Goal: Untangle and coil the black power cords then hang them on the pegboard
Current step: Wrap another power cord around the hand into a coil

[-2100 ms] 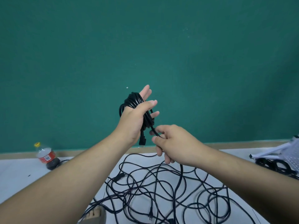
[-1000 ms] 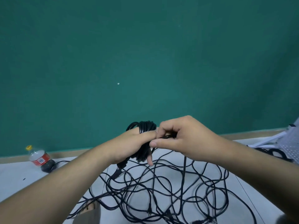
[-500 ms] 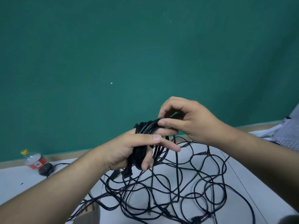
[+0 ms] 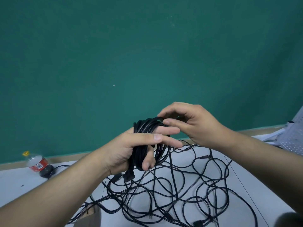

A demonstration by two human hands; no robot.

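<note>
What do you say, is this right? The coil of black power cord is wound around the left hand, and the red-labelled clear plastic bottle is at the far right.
One part is wrong. In the head view the red-labelled clear plastic bottle is at the far left. The coil of black power cord is indeed wound around the left hand.

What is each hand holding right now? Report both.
Left hand: holds the cord coil wound round its fingers.
Right hand: pinches the top of the coil.
</note>
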